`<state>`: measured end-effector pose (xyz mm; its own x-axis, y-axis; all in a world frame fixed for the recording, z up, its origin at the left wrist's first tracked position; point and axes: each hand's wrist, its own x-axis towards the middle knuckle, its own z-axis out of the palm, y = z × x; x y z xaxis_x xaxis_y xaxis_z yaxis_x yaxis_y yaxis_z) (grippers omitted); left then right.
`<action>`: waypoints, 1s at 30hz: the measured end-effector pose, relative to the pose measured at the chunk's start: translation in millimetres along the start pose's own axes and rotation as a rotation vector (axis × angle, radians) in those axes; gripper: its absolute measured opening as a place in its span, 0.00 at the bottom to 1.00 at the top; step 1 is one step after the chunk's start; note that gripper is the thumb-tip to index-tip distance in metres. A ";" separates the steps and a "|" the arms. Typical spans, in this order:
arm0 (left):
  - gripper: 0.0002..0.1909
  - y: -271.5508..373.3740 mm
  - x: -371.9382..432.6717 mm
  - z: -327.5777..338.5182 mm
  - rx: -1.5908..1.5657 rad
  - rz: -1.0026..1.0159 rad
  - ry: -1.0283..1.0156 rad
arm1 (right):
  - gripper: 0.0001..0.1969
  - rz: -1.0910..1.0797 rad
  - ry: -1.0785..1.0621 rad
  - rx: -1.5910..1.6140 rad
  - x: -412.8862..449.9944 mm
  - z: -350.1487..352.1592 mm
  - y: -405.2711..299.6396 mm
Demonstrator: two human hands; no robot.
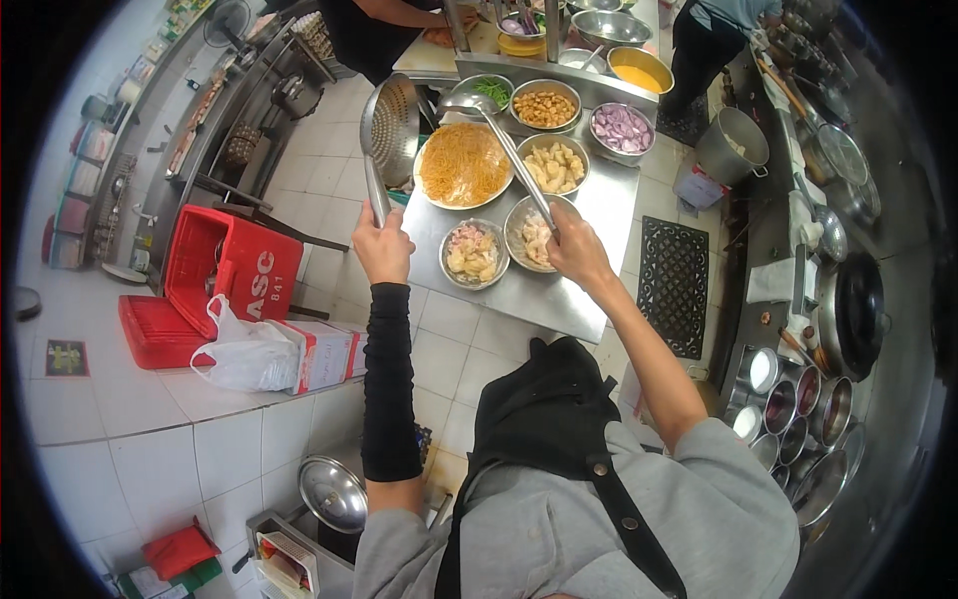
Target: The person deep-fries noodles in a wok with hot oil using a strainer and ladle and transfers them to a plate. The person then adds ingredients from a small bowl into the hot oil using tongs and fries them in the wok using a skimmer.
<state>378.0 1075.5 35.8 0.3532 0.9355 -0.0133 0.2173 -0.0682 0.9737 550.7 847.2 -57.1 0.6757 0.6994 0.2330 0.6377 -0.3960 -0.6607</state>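
Note:
My left hand (pixel 383 245) grips the handle of a large perforated metal strainer ladle (pixel 394 127), its bowl raised at the left of the steel table. In my right hand (pixel 578 247) is the long handle of a metal ladle (pixel 518 153), whose bowl hangs over the far edge of a plate of thin golden fried noodles (pixel 465 165). Below the right hand sits a bowl of pale raw pieces (pixel 533 239), partly hidden by that hand. Beside it stands a bowl with pink and yellowish pieces (pixel 473 253). Battered-looking pale pieces (pixel 554 168) fill another bowl.
The steel table (pixel 539 303) also holds bowls of browned cubes (pixel 546 109), sliced shallots (pixel 621 127) and green vegetables (pixel 492 91). A red cooler box (pixel 232 262) stands left. A black floor mat (pixel 674 284) and stove counter lie right. Two other people stand at the far side.

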 end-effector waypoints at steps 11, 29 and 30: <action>0.36 11.0 -1.6 -5.9 -0.444 -0.208 -0.155 | 0.29 -0.154 0.031 0.019 -35.5 -17.7 -6.3; 0.17 36.0 -97.2 25.2 -0.668 -0.070 -0.409 | 0.08 0.519 0.013 1.497 -193.9 -120.6 -50.7; 0.17 37.3 -119.3 32.3 -0.672 -0.076 -0.446 | 0.04 0.526 0.047 1.832 -212.1 -136.4 -55.0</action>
<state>373.4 950.1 66.4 0.7198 0.6933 -0.0366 -0.2878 0.3459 0.8930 422.7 639.5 27.1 0.6712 0.7083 -0.2187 -0.7033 0.5153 -0.4898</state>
